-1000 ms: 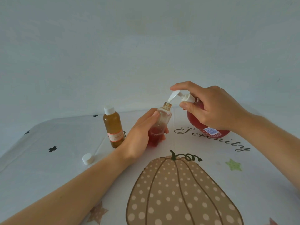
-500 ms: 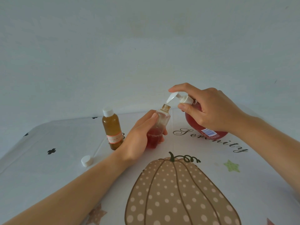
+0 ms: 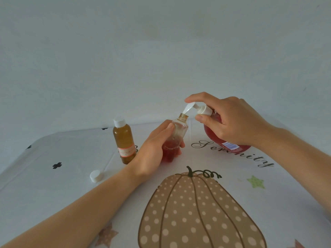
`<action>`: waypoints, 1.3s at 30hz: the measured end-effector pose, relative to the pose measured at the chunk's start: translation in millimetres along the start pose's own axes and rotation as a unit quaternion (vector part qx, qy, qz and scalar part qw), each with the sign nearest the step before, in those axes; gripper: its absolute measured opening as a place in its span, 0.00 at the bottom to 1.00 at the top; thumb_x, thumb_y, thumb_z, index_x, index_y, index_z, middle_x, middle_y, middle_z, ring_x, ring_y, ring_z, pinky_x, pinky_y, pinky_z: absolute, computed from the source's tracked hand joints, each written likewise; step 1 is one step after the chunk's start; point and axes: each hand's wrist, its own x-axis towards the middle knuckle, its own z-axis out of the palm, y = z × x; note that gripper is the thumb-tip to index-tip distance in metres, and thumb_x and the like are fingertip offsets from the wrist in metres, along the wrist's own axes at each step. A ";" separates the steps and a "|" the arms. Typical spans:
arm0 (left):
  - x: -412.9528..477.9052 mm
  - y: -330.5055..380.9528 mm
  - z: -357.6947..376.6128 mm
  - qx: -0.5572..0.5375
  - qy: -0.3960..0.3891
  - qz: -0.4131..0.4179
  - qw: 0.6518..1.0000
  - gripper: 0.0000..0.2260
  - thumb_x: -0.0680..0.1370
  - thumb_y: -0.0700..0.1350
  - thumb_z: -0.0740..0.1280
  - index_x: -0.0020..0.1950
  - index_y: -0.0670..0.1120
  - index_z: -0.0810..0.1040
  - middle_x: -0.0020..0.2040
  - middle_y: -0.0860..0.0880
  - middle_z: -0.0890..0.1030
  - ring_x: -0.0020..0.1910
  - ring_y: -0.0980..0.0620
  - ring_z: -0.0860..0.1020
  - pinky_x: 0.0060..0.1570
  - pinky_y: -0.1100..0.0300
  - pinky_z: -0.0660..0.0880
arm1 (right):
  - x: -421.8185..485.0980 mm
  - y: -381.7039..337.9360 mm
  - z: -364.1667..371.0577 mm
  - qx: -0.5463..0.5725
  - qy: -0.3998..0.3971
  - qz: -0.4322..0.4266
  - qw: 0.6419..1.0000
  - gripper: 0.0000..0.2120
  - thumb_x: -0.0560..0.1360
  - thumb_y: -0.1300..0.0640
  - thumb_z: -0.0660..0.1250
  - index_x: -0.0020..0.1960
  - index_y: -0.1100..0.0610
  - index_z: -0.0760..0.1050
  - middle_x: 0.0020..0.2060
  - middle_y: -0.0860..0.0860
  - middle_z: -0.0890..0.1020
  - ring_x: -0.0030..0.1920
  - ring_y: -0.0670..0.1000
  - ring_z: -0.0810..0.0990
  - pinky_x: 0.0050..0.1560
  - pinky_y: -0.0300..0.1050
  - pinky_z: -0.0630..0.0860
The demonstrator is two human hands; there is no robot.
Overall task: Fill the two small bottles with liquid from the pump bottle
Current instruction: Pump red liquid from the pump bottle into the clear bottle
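Observation:
My left hand (image 3: 152,149) grips a small clear bottle (image 3: 179,129), uncapped, with red liquid in its lower part. The bottle tilts right, its mouth under the white nozzle of the pump bottle (image 3: 213,136). The pump bottle is round and holds red liquid. My right hand (image 3: 231,122) wraps its neck, thumb under the collar and forefinger on top of the pump head. A second small bottle (image 3: 124,140), amber with a white cap and a label, stands upright to the left.
A loose white cap (image 3: 95,175) lies on the table at the left. The tablecloth (image 3: 53,185) is white with a large spotted pumpkin print (image 3: 197,212) in front of me. A pale wall stands close behind the table.
The pump head has risen a little under my right forefinger. Both hands and bottles keep their places; the view has shifted slightly.

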 end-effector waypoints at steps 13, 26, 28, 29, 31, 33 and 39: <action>1.3 -1.5 -0.6 -0.012 0.001 0.003 1.000 0.18 0.90 0.55 0.53 0.64 0.46 0.78 0.52 0.36 0.83 0.43 0.45 0.79 0.43 0.52 0.74 | 0.3 0.0 0.4 -0.006 -0.003 -0.002 1.000 0.17 0.84 0.47 0.64 0.72 0.39 0.71 0.30 0.38 0.76 0.33 0.44 0.76 0.34 0.41 0.64; 0.8 -0.3 0.4 -0.019 0.000 0.000 1.000 0.18 0.90 0.54 0.53 0.63 0.47 0.79 0.51 0.38 0.83 0.43 0.45 0.78 0.43 0.51 0.73 | -0.3 -1.8 -0.3 0.003 -0.001 -0.002 1.000 0.15 0.83 0.45 0.62 0.70 0.40 0.72 0.31 0.38 0.77 0.33 0.43 0.77 0.34 0.41 0.65; 0.6 -0.3 0.6 -0.016 -0.002 0.003 1.000 0.18 0.90 0.54 0.53 0.63 0.47 0.79 0.52 0.36 0.82 0.43 0.45 0.79 0.43 0.51 0.73 | -0.3 -1.8 -0.1 0.001 0.001 -0.006 1.000 0.14 0.83 0.45 0.62 0.69 0.41 0.72 0.32 0.38 0.77 0.34 0.43 0.77 0.34 0.41 0.64; 0.3 -0.3 0.6 -0.015 -0.002 0.003 1.000 0.18 0.90 0.54 0.53 0.63 0.47 0.79 0.52 0.36 0.82 0.42 0.46 0.79 0.43 0.52 0.73 | -0.2 -1.5 0.1 0.000 0.001 -0.006 1.000 0.14 0.84 0.45 0.63 0.69 0.41 0.72 0.31 0.37 0.77 0.33 0.43 0.77 0.34 0.41 0.64; 0.2 -0.7 0.1 -0.017 -0.003 0.002 1.000 0.18 0.90 0.55 0.53 0.64 0.46 0.78 0.52 0.36 0.82 0.42 0.46 0.79 0.43 0.51 0.73 | 0.0 -0.4 0.0 0.000 0.001 -0.003 1.000 0.16 0.84 0.46 0.63 0.71 0.40 0.72 0.29 0.40 0.76 0.32 0.43 0.76 0.34 0.41 0.64; 0.1 -1.3 -0.5 -0.019 -0.003 0.000 1.000 0.19 0.90 0.55 0.53 0.65 0.46 0.78 0.51 0.38 0.83 0.43 0.46 0.79 0.43 0.51 0.73 | 0.3 0.6 -0.5 0.003 0.005 -0.002 1.000 0.18 0.84 0.47 0.64 0.73 0.39 0.71 0.24 0.46 0.71 0.31 0.45 0.75 0.34 0.40 0.64; 0.2 -0.6 -0.2 -0.017 -0.002 0.002 1.000 0.19 0.90 0.55 0.53 0.64 0.46 0.78 0.52 0.37 0.83 0.43 0.45 0.79 0.43 0.51 0.74 | 0.5 0.8 -0.6 0.005 0.004 -0.001 1.000 0.19 0.84 0.47 0.64 0.74 0.37 0.71 0.23 0.46 0.70 0.31 0.45 0.75 0.34 0.40 0.63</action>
